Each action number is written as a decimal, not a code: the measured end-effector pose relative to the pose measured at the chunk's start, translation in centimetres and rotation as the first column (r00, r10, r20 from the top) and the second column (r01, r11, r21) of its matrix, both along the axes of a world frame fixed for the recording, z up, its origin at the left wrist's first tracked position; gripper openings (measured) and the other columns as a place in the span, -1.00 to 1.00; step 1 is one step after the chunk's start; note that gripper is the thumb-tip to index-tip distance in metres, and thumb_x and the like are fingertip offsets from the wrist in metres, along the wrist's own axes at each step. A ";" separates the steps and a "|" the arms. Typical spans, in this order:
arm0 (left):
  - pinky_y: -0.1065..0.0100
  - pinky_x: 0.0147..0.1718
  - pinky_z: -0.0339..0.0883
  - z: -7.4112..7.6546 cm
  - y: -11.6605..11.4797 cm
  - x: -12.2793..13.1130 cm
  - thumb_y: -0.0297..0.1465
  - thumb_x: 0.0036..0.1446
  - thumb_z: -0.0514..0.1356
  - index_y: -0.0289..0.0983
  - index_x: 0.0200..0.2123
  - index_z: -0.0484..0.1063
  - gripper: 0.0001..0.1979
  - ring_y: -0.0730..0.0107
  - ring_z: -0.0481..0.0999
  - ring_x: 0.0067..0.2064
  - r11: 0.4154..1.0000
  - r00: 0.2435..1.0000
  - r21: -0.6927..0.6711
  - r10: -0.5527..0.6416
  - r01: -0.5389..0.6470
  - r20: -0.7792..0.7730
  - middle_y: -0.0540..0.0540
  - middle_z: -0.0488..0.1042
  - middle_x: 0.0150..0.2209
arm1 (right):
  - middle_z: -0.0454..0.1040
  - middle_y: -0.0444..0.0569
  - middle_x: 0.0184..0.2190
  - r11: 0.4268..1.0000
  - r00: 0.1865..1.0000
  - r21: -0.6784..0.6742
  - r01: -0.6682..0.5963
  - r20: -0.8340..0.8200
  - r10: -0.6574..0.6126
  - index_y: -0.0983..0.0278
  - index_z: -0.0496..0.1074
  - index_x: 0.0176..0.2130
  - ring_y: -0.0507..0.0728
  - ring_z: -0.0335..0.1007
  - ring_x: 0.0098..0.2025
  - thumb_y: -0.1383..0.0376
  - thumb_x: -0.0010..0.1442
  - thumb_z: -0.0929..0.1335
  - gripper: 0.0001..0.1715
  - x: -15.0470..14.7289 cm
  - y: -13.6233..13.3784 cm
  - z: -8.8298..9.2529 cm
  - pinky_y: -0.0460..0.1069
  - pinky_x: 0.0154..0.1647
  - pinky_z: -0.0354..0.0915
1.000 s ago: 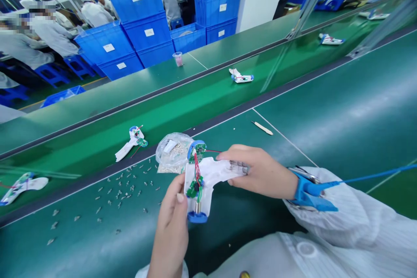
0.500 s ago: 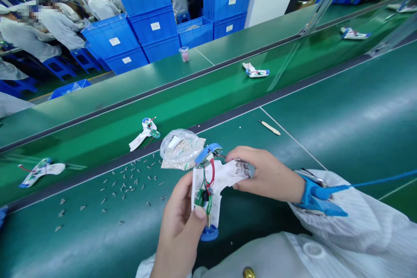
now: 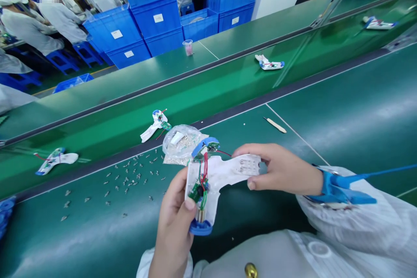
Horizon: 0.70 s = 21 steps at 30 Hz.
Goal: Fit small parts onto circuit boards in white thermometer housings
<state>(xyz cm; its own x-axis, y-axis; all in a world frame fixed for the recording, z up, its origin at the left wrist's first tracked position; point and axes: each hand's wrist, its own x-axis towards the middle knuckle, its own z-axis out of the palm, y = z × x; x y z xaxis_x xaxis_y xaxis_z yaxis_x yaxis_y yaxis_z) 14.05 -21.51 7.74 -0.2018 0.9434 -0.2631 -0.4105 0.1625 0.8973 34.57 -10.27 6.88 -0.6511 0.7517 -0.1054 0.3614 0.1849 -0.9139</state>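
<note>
Between my hands is a white gun-shaped housing, its inner side facing up, like half of a thermometer gun. Green circuit boards, red, green and black wires and a brass-coloured tube show inside it. A blue cap sits at its lower end, and a blue piece with a round board at its upper end. My left hand grips the lower left edge, thumb over the shell by the board. My right hand holds the handle end at the right between thumb and fingers. A blue wrist strap circles the right wrist.
A plastic bag of small parts lies behind the housing. Small metal parts are scattered to its left. A pale-handled tool rests at right. Similar housings lie along the green conveyor belt. Blue crates and people are beyond.
My right hand has shifted right along the handle, exposing more of its end. The held housing has turned slightly and moved a little left. Housings on the belt appear further right.
</note>
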 end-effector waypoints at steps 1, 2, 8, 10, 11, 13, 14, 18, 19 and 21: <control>0.47 -0.59 0.38 -0.1 0.0 -0.1 -0.13 -0.02 0.33 -0.09 -0.07 0.55 -0.58 0.42 0.49 -0.51 1.000 1.000 -0.004 0.009 -0.009 0.016 -0.06 0.56 -0.29 | 0.50 -0.09 -0.35 0.999 1.000 -0.052 -0.012 -0.028 0.011 0.30 0.47 -0.20 0.07 0.40 -0.36 0.21 -0.11 0.48 -0.57 0.0 0.0 0.2 -0.12 -0.40 0.27; 0.47 -0.61 0.37 -0.2 0.1 -0.2 -0.13 -0.04 0.34 -0.11 -0.09 0.56 -0.58 0.43 0.47 -0.55 1.000 1.000 -0.007 0.012 -0.012 0.027 -0.06 0.57 -0.32 | 0.50 -0.09 -0.36 0.995 0.998 -0.099 -0.019 -0.054 0.014 0.31 0.48 -0.19 0.07 0.40 -0.37 0.22 -0.12 0.48 -0.56 0.1 0.0 0.4 -0.12 -0.42 0.28; 0.44 -0.64 0.36 -0.3 0.2 -0.6 -0.11 -0.07 0.31 -0.20 -0.13 0.58 -0.56 0.36 0.47 -0.56 0.997 0.996 -0.041 0.063 -0.060 0.056 -0.11 0.56 -0.44 | 0.43 -0.12 -0.47 0.968 0.991 -0.248 -0.046 -0.130 0.014 0.32 0.50 -0.24 0.01 0.31 -0.47 0.17 -0.14 0.49 -0.56 -0.2 -0.3 1.4 -0.15 -0.52 0.21; 0.42 -0.65 0.35 -0.2 0.1 -0.6 -0.11 -0.06 0.30 -0.18 -0.13 0.57 -0.57 0.35 0.45 -0.57 0.997 0.996 -0.049 0.058 -0.055 0.069 -0.11 0.56 -0.46 | 0.40 -0.14 -0.50 0.956 0.987 -0.285 -0.065 -0.161 0.019 0.32 0.49 -0.28 -0.01 0.27 -0.49 0.17 -0.14 0.49 -0.60 -0.2 -0.4 1.5 -0.17 -0.55 0.18; 0.41 -0.66 0.35 -0.2 0.1 -0.5 -0.11 -0.06 0.30 -0.18 -0.14 0.57 -0.58 0.35 0.45 -0.57 0.997 0.995 -0.052 0.061 -0.058 0.073 -0.11 0.56 -0.45 | 0.39 -0.14 -0.51 0.945 0.983 -0.315 -0.083 -0.184 0.025 0.33 0.48 -0.31 -0.03 0.25 -0.51 0.16 -0.12 0.48 -0.62 -0.2 -0.4 1.5 -0.17 -0.56 0.17; 0.40 -0.67 0.33 -0.1 0.0 -0.4 -0.13 -0.06 0.30 -0.17 -0.14 0.57 -0.60 0.32 0.46 -0.56 0.995 0.993 -0.061 0.088 -0.083 0.082 -0.11 0.57 -0.43 | 0.34 -0.16 -0.57 0.913 0.974 -0.388 -0.130 -0.223 0.044 0.35 0.46 -0.36 -0.06 0.20 -0.56 0.08 -0.08 0.47 -0.60 -0.1 -0.4 1.2 -0.18 -0.61 0.14; 0.39 -0.68 0.32 -0.1 0.0 -0.4 -0.14 -0.04 0.29 -0.17 -0.15 0.57 -0.62 0.31 0.46 -0.55 0.993 0.991 -0.067 0.104 -0.098 0.088 -0.11 0.57 -0.43 | 0.33 -0.17 -0.60 0.893 0.970 -0.423 -0.152 -0.237 0.052 0.36 0.45 -0.38 -0.07 0.18 -0.60 0.02 -0.06 0.46 -0.56 0.0 -0.4 1.0 -0.19 -0.64 0.13; 0.36 -0.70 0.27 -0.4 0.2 -0.3 -0.15 0.03 0.23 -0.16 -0.15 0.55 -0.65 0.33 0.40 -0.60 0.991 0.986 -0.075 0.118 -0.110 0.114 -0.10 0.56 -0.43 | 0.29 -0.19 -0.71 0.828 0.973 -0.537 -0.162 -0.228 0.042 0.37 0.39 -0.45 -0.09 0.14 -0.71 -0.20 -0.04 0.39 -0.34 0.0 -0.1 -0.1 -0.20 -0.76 0.08; 0.35 -0.70 0.26 -0.5 0.3 -0.3 -0.14 0.05 0.21 -0.16 -0.14 0.55 -0.65 0.34 0.39 -0.61 0.992 0.987 -0.073 0.110 -0.102 0.116 -0.10 0.55 -0.42 | 0.27 -0.20 -0.74 0.812 0.973 -0.560 -0.164 -0.227 0.040 0.36 0.38 -0.47 -0.10 0.11 -0.74 -0.21 -0.04 0.38 -0.34 0.0 0.0 -0.5 -0.21 -0.78 0.04; 0.35 -0.69 0.27 -0.8 0.5 -0.4 -0.11 0.07 0.19 -0.17 -0.13 0.54 -0.63 0.33 0.40 -0.60 0.993 0.988 -0.077 0.097 -0.089 0.117 -0.11 0.56 -0.40 | 0.20 -0.23 -0.80 0.773 0.966 -0.604 -0.194 -0.256 0.042 0.35 0.34 -0.53 -0.12 0.01 -0.79 -0.18 -0.01 0.39 -0.37 -0.1 0.1 -1.1 -0.21 -0.82 -0.09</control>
